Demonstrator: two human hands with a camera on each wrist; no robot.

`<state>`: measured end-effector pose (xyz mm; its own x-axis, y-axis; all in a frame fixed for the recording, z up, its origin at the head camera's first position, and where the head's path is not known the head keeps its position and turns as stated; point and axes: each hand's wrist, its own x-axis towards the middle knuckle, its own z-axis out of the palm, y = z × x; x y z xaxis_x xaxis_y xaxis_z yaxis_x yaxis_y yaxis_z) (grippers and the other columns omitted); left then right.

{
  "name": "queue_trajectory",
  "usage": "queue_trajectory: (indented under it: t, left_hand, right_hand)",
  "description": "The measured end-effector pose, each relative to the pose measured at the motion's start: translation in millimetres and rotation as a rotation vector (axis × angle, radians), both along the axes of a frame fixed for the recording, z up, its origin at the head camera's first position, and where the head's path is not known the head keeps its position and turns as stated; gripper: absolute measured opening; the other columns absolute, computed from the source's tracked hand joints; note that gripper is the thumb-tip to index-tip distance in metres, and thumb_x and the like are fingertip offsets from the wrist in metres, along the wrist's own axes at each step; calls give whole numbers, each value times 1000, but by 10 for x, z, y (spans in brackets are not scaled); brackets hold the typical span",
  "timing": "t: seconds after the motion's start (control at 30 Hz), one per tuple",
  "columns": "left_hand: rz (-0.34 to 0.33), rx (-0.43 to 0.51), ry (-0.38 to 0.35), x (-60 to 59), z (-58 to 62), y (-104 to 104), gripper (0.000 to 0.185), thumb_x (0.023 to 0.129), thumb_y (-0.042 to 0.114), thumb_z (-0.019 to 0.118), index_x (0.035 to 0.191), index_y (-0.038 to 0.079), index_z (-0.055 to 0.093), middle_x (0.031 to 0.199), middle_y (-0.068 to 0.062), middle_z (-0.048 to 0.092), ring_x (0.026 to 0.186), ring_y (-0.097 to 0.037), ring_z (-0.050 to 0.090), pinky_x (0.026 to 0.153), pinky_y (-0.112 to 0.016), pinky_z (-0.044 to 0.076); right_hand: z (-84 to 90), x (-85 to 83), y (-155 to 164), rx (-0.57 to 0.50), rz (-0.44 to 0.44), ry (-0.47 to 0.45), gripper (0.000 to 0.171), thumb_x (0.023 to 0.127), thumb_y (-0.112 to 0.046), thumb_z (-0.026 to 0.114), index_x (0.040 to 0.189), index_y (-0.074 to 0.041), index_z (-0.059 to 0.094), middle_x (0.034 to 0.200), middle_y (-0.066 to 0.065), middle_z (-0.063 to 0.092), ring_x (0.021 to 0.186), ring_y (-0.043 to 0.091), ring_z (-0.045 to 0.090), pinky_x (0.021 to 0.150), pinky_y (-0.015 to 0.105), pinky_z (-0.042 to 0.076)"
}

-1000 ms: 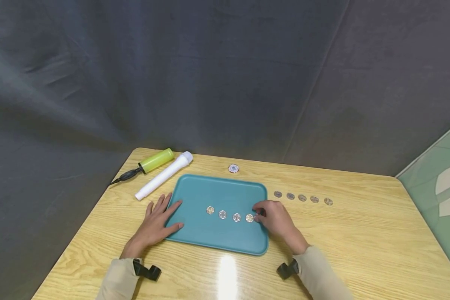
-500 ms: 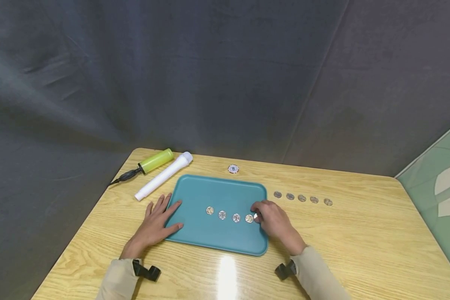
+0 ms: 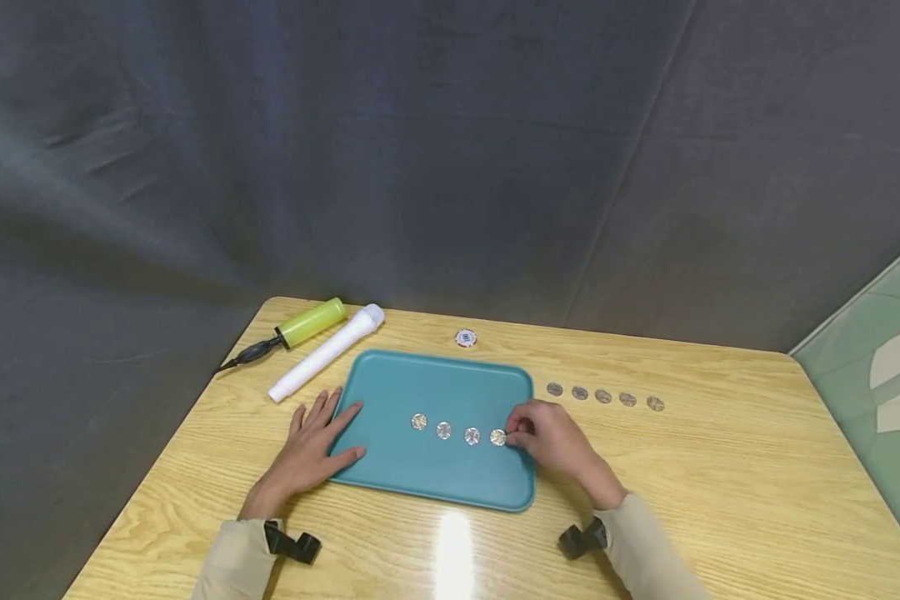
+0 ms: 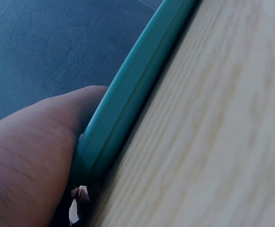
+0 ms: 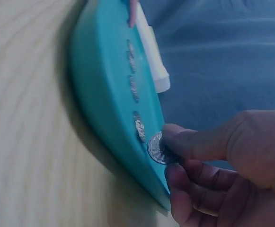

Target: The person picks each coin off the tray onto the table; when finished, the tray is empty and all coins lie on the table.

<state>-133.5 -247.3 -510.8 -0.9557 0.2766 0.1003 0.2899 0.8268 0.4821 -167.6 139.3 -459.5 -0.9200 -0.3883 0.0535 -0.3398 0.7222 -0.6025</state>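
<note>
**Fifth coin held at the end of the tray row**

At centre left of the head view, the left hand [image 3: 309, 450] is laid flat, fingers relaxed, on the left rim of the teal rectangular plastic tray [image 3: 390, 467]. Four silver coins [image 3: 444, 430] lie in a row at mid-frame. Just right of them, a round silver coin [image 5: 155, 148] is pinched on edge between thumb and fingers of the right hand [image 3: 551, 439], seemingly just above the tray floor. The placing step is judged under way; a flat release in line is called for. Five more coins [image 3: 603, 396] lie on the light wooden table [image 3: 720, 500] further right.
</note>
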Motion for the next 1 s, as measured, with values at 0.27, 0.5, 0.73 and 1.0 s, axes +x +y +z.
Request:
queue_trajectory:
  t: [0.27,0.5,0.73,1.0]
  left_hand:
    - [0,-3,2,-4,-1,-4,73,92,44,67,155,17,41,167,-22,19,154,-49,13,116,-72,6]
    - [2,-12,-13,-7,1,-1,73,93,45,66,156,19,40,167,-21,18,155,-48,12,116,-72,6]
    - [3,-9,-18,-7,7,-1,72,93,45,66,156,19,40,168,-21,18,155,-48,11,117,-72,6]
    - [3,-3,-27,-4,26,7,73,93,44,66,156,18,39,168,-21,17,155,-48,11,117,-72,5]
  right_hand:
    - [90,-42,155,-105,0,-17,9,85,-4,77,81,-10,72,76,-1,67,70,7,55,64,19,49]
    - [116,-39,301,-182,-46,-38,6,85,-4,77,87,-7,72,77,4,69,66,7,59,60,20,51]
    - [124,-35,438,-244,-75,-89,4,87,0,73,91,0,72,81,10,70,67,12,67,61,21,57]
    - [110,-15,592,-307,-115,-186,10,91,0,69,97,7,71,89,17,73,72,14,72,65,23,60]
